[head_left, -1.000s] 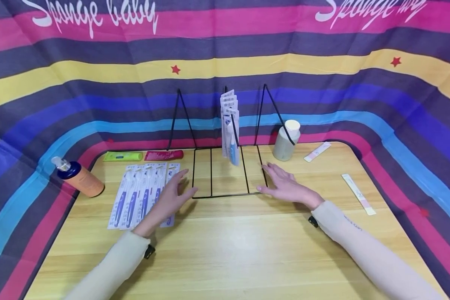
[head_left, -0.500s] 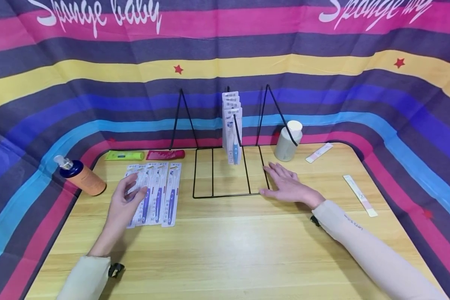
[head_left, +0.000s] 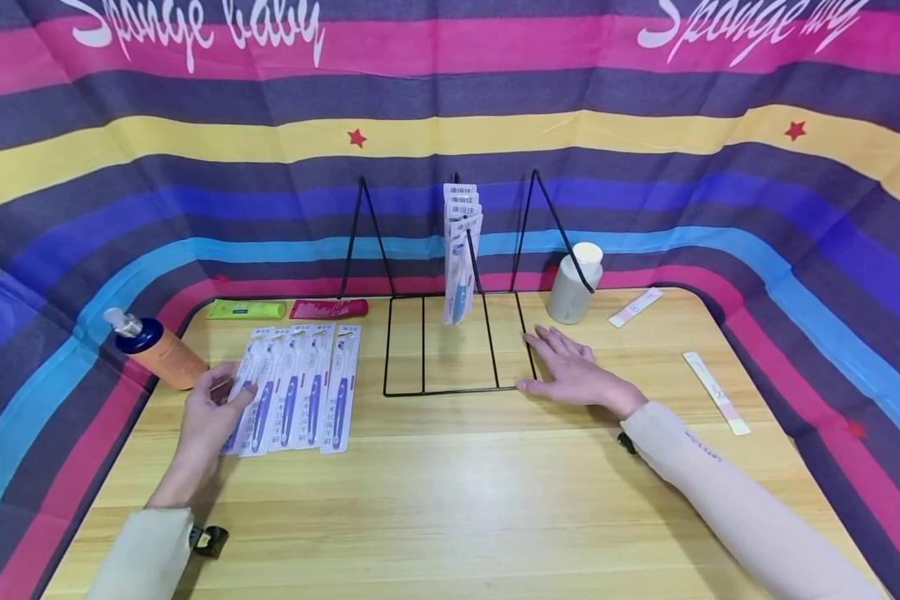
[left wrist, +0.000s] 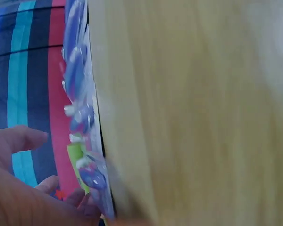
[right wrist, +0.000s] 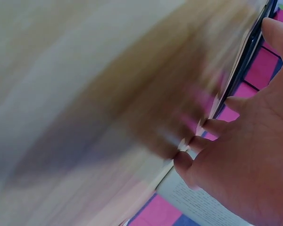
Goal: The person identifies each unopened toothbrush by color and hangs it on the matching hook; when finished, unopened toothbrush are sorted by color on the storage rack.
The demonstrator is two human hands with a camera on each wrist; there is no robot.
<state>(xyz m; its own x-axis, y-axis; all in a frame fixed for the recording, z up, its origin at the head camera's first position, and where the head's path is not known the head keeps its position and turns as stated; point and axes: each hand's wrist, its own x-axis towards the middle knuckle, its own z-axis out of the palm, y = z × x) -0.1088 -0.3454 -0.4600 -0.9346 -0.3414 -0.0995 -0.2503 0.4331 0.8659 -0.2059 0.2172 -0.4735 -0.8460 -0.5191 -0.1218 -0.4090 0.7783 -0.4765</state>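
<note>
Several packaged toothbrushes (head_left: 288,392) with purple handles lie side by side on the left of the table. My left hand (head_left: 202,421) is at the leftmost pack, its thumb over the pack and its fingers by the outer edge. In the left wrist view, the thumb and fingers of that hand (left wrist: 23,183) are apart, with no pack gripped between them. My right hand (head_left: 581,375) rests with extended fingers beside the black wire rack (head_left: 442,392), at its front right corner. More packaged toothbrushes (head_left: 461,267), the front one blue-handled, hang from the rack's middle hook.
Behind the flat packs lie a green tube (head_left: 246,310) and a red tube (head_left: 328,309). An orange pump bottle (head_left: 165,354) leans at the left edge. Right of the rack are a white-capped bottle (head_left: 570,287) and two flat strips (head_left: 635,307). Striped cloth (head_left: 450,83) surrounds the table.
My left hand has moved left from the rack side, across the flat toothbrush packs, to the leftmost one. The hanging packs have swung slightly. My right hand has stayed beside the rack.
</note>
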